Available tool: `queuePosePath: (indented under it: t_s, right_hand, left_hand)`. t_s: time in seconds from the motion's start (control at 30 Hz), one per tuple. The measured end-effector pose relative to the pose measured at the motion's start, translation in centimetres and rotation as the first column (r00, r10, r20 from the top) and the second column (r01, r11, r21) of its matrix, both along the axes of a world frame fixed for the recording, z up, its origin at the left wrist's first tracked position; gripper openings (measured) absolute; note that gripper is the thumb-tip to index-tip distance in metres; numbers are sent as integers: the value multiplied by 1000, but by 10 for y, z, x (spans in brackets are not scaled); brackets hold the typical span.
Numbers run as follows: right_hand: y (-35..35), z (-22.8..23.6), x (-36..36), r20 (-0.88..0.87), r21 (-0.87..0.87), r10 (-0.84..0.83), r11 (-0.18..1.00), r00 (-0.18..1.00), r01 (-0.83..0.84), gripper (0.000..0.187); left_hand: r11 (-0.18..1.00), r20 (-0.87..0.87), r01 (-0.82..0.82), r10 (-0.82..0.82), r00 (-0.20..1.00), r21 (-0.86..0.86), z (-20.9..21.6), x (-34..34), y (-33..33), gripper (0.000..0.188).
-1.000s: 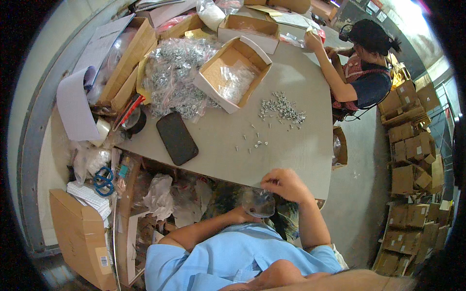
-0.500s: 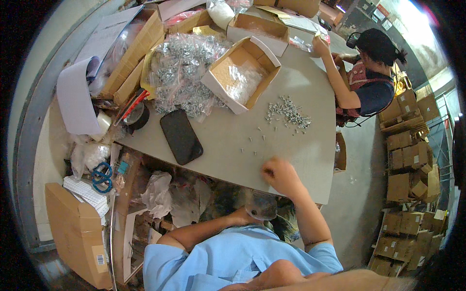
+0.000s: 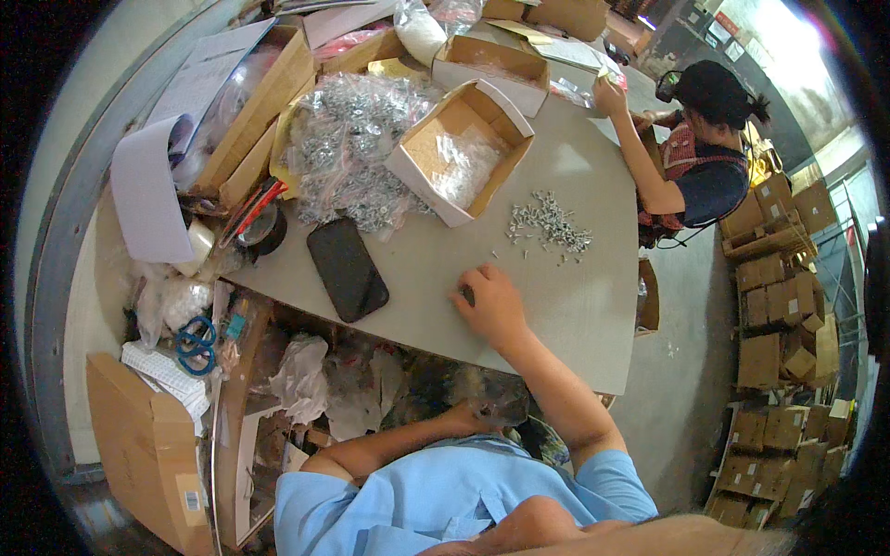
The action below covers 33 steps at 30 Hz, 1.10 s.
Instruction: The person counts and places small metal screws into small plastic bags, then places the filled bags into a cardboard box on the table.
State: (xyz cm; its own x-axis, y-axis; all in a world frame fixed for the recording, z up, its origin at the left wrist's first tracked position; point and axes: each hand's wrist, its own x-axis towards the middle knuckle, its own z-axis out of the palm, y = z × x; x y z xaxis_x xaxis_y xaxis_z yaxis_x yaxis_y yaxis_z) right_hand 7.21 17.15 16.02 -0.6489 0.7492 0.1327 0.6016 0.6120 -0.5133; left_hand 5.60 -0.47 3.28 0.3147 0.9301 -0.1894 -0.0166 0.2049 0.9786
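Observation:
On the grey table, my right hand point(image 3: 489, 304) rests with its fingers curled down onto the surface. What lies under or between those fingers is hidden. Just beyond it is a loose pile of small silver screws point(image 3: 552, 225), with a few strays at its near side. Below the table's near edge, my left hand point(image 3: 459, 422) is by my lap, its fingers mostly hidden, holding a clear plastic bag point(image 3: 501, 406). A black smartphone point(image 3: 347, 270) lies to the left of my right hand.
Bags of screws point(image 3: 357, 148) are heaped at the back left, beside an open white box point(image 3: 468, 153) holding small clear bags. Black tape point(image 3: 265, 232) and blue-handled scissors point(image 3: 196, 346) lie left. A co-worker point(image 3: 695, 148) sits at the far right; stacked cartons point(image 3: 760, 361) stand behind.
My right hand has moved left and away from me, over the spot where several stray screws lay. My left hand stays by my lap with the bag.

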Motion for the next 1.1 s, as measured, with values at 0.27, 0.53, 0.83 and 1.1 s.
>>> queuePosePath:
  t_s: [0.27, 0.53, 0.83, 1.1]
  right_hand:
    - [-37, 27, 71, 217, -269, 237, 947, 947, -175, 15]
    - [96, 8, 72, -40, 167, -256, 951, 966, 259, 31]
    - [178, -17, 32, -21, 262, -315, 914, 949, 310, 51]
    - [139, -7, 18, 102, 310, -126, 946, 987, 89, 47]
  left_hand:
    - [992, 37, 114, -112, 993, -58, -19, -1, 0, 27]
    - [999, -206, 50, -50, 977, -7, -14, 1, -5, 41]
    - [994, -202, 113, -110, 973, 2, 8, -6, -1, 32]
    - [994, -33, 104, -104, 994, 20, -3, -3, 1, 32]
